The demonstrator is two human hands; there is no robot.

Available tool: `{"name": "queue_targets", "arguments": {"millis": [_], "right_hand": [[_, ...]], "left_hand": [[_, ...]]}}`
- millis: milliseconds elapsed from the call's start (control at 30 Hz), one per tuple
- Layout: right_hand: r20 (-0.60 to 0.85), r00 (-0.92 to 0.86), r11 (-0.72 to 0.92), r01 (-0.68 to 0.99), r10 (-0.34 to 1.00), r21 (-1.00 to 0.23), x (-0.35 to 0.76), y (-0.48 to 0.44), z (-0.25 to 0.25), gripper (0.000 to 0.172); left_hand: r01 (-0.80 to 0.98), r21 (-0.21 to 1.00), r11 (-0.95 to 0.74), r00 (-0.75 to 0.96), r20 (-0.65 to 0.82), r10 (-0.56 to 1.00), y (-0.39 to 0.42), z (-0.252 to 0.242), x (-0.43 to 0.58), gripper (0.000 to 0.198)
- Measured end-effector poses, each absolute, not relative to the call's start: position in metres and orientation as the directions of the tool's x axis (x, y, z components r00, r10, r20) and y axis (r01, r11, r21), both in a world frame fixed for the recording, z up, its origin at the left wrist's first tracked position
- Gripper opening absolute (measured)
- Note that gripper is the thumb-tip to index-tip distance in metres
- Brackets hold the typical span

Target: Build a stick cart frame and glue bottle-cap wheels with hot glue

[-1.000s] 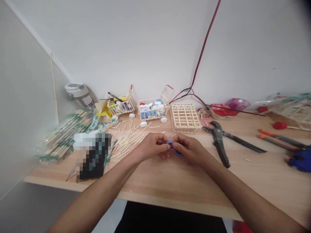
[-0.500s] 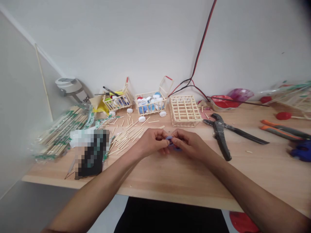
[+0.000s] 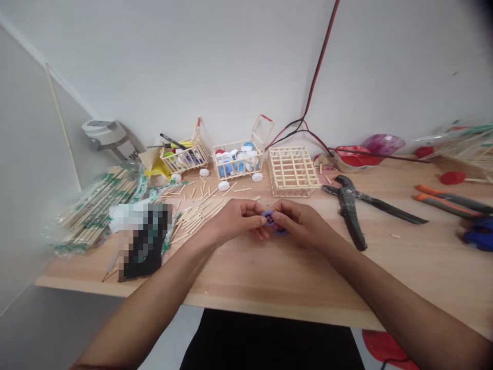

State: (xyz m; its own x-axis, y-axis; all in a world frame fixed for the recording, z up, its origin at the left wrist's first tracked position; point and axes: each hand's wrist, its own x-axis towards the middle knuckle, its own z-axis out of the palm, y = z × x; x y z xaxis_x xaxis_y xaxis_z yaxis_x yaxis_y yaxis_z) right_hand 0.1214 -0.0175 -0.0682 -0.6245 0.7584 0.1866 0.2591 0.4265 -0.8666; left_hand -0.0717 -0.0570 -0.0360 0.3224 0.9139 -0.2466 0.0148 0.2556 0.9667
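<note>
1. Watching from afar, I see the left hand and right hand pressed together, fingertips pinching a blue plastic disc over the middle of the wooden table.
2. Cut wooden sticks lie just left of the left hand; black pliers lie right of the right hand.
3. A wooden lattice frame stands far of the hands; both forearms cross the table's near edge.

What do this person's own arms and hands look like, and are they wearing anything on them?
The left forearm and right forearm are bare, with no sleeves, watch or bracelet in view. The left hand and right hand wear no gloves. A black garment shows below the table edge.
</note>
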Motion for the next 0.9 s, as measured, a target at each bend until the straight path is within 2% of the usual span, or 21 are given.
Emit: {"name": "queue_targets", "arguments": {"millis": [100,600,900], "right_hand": [[0.190,-0.629,0.430,0.254,0.754,-0.866,0.122,-0.016,-0.069,0.026],[0.185,-0.593,0.425,0.295,0.784,-0.856,0.120,-0.020,-0.069,0.025],[0.192,-0.579,0.426,0.299,0.792,-0.854,0.120,-0.021,-0.068,0.023]], "left_hand": [[-0.004,0.965,0.263,0.303,-0.249,0.920,-0.056,-0.037,-0.072,0.022],[-0.026,0.968,0.248,0.210,-0.238,0.948,-0.054,-0.048,-0.062,0.003],[-0.021,0.970,0.242,0.210,-0.233,0.950,-0.055,-0.048,-0.062,0.004]]}}
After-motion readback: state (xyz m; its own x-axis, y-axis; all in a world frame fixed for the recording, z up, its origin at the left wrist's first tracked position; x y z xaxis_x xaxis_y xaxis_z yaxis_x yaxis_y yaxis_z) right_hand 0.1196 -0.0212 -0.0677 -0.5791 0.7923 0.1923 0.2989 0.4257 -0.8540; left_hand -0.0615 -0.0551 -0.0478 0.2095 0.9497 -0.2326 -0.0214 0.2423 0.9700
